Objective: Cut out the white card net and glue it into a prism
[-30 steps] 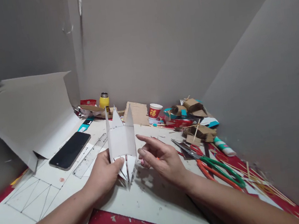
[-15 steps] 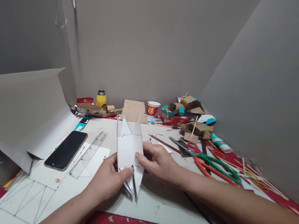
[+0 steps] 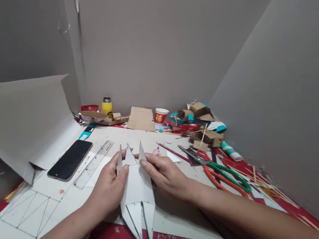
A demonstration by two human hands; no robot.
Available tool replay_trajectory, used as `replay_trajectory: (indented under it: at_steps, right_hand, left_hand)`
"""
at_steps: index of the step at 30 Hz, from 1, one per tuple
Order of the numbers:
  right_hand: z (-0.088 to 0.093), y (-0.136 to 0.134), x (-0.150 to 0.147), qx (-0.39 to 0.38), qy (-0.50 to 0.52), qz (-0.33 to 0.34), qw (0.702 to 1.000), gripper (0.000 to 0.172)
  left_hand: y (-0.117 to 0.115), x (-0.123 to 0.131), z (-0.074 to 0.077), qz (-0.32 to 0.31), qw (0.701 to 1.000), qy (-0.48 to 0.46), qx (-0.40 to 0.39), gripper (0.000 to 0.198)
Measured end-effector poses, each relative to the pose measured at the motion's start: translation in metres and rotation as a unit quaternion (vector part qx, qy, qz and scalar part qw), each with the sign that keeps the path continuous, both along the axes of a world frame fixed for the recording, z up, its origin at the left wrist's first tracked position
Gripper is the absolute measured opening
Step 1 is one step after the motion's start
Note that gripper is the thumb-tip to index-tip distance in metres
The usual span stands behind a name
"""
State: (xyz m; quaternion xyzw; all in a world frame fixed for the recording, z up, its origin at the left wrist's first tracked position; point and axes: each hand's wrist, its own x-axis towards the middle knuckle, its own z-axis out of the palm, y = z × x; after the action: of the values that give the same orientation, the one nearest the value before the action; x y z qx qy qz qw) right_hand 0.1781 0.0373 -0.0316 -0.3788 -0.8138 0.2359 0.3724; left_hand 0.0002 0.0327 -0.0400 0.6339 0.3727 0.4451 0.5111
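Between my hands is a folded white card shape (image 3: 135, 185) with pointed triangular flaps at both its far and near ends. My left hand (image 3: 111, 182) grips its left side, thumb on top near the far flaps. From the right, my right hand (image 3: 166, 171) pinches the far right corner, its thumb on the base of a flap. The fingers under the card are mostly hidden. Two narrow dark gaps separate the near flaps, which point toward me over the red table surface.
Scissors (image 3: 213, 167) with green and orange handles lie at right, near a dark red pencil (image 3: 173, 151). Left are a clear ruler (image 3: 93, 165), a phone (image 3: 70, 160) and a drawn card sheet (image 3: 30, 213). Behind stand a paper cup (image 3: 161, 116), a yellow bottle (image 3: 107, 107) and cardboard pieces (image 3: 141, 118).
The card shape has come nearer to me and tilted, its near flaps spreading apart. Both hands have shifted their hold to its far end.
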Motion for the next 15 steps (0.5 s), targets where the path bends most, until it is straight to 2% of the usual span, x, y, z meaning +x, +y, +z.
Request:
replay_trajectory:
  at_steps: [5, 9, 15]
  right_hand:
    - [-0.0034, 0.0023, 0.0032, -0.054, 0.005, 0.014, 0.998, 0.028]
    - [-0.0052, 0.0042, 0.0030, -0.099, 0.046, 0.034, 0.993, 0.030]
    - [-0.0069, 0.0011, -0.0018, -0.088, 0.024, 0.049, 0.995, 0.024]
  left_hand:
    - [0.0034, 0.0005, -0.0006, -0.002, 0.999, 0.043, 0.027, 0.036]
    - [0.0021, 0.0001, 0.0023, -0.002, 0.997, 0.070, 0.019, 0.041]
    - [0.0024, 0.0027, 0.0037, -0.012, 0.998, 0.054, -0.004, 0.038]
